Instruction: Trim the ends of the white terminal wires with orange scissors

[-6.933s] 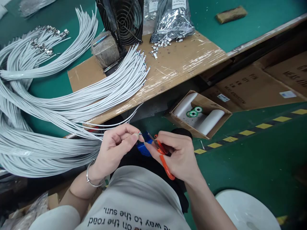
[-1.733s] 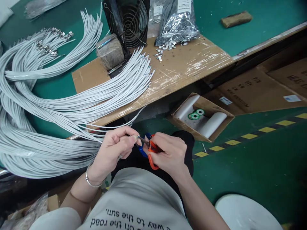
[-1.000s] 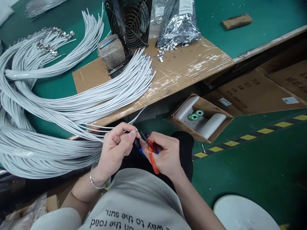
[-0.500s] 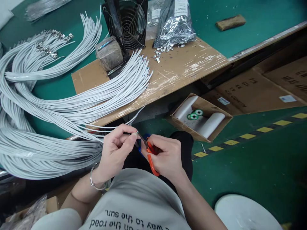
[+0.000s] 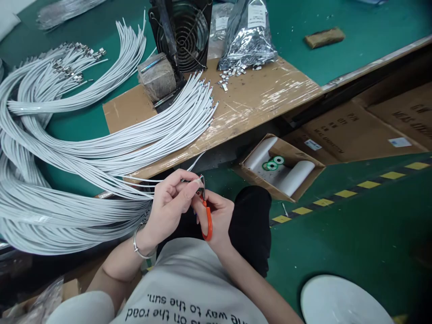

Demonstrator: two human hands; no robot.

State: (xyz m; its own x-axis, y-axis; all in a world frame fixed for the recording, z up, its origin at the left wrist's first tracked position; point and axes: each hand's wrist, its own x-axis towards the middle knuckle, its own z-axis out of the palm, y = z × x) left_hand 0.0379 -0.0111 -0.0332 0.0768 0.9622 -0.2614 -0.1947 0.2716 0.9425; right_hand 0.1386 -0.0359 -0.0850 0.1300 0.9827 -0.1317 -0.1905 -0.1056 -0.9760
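My left hand (image 5: 170,204) pinches the end of a thin white wire (image 5: 162,180) between thumb and fingers, just below the table edge. My right hand (image 5: 216,213) is closed around orange-handled snips (image 5: 207,220), whose blades point up and meet the wire end at my left fingertips. The two hands touch, above my lap. A large bundle of white wires (image 5: 101,144) fans across the table to the left, its cut ends lying on a cardboard sheet (image 5: 256,92).
A black fan (image 5: 184,31) and a wrapped block (image 5: 157,76) stand at the back. A bag of small metal terminals (image 5: 249,38) spills onto the cardboard. An open carton with white rolls (image 5: 278,164) sits on the green floor, with a white stool (image 5: 344,301) at lower right.
My right hand has turned and slid left, closer to my left hand; the snips now stand nearly upright with blades at the wire end. My left hand has stayed on the wire.
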